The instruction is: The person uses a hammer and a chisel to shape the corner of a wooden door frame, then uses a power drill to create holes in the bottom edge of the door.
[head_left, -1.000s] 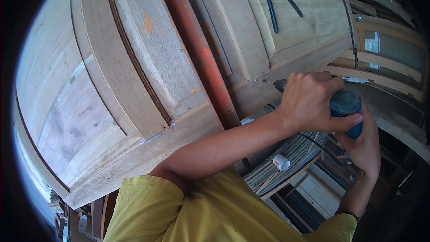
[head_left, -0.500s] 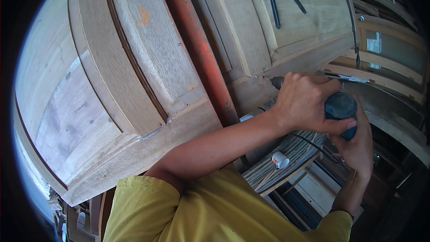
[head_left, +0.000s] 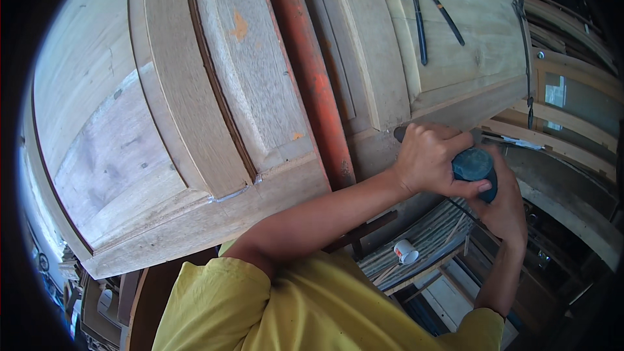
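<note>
Both my hands are closed around a dark teal power drill (head_left: 473,164), held at the lower edge of a pale wooden panelled door (head_left: 390,97). My left hand (head_left: 426,159) wraps over the front of its body, thumb along the rear end. Behind and below it, my right hand (head_left: 508,205) grips the handle, its fingers partly hidden. The drill's dark nose (head_left: 400,134) pokes out left of my left knuckles, close against the door's edge rail. Whether a bit touches the wood cannot be seen.
Pincers (head_left: 421,32) with dark handles lie on the door. An orange-red metal beam (head_left: 318,84) runs between this door and another panelled door (head_left: 188,91) at left. Below my arms, a white cup (head_left: 406,251) lies on a slatted surface. Wooden frames (head_left: 572,136) stand at right.
The view has shifted, so the doors and pincers sit lower and further right in it. Both hands, still on the drill, appear slightly further left and lower, nearer the beam.
</note>
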### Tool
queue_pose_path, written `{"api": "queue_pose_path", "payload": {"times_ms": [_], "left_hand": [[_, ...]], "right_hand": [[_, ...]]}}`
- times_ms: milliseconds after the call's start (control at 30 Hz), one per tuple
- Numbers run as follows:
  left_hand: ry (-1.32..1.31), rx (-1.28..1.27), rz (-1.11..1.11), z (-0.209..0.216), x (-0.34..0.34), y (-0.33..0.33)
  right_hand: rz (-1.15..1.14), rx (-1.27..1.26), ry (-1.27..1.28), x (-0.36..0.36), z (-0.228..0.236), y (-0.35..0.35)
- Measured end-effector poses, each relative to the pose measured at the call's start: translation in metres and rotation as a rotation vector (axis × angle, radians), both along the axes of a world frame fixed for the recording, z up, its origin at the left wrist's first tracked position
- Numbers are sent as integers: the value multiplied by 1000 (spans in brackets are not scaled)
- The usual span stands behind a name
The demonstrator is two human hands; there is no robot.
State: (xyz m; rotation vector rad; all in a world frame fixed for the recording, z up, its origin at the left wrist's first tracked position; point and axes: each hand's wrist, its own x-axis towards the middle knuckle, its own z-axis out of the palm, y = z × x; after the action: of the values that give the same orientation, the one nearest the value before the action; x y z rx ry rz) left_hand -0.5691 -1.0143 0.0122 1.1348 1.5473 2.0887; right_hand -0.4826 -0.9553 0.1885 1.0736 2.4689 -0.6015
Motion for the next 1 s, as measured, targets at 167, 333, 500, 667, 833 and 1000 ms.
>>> {"api": "queue_pose_path", "payload": {"times_ms": [167,333,500,667,833,1000], "left_hand": [[-19,8,33,21,-2,-4],[-15,145,-85,128,-8,-31],[71,135,-27,149,-29,-118],[66,17,136,106,-44,-235],[70,-4,207,92,-56,-285],[28,47,310,82,-63,-300]], "right_hand": [[-28,51,3,-3,18,-3],[-159,123,160,47,134,-44],[-59,-97,179,26,135,-105],[205,-187,77,-6,90,-173],[265,-232,79,-39,74,-215],[400,-187,60,-62,70,-233]]}}
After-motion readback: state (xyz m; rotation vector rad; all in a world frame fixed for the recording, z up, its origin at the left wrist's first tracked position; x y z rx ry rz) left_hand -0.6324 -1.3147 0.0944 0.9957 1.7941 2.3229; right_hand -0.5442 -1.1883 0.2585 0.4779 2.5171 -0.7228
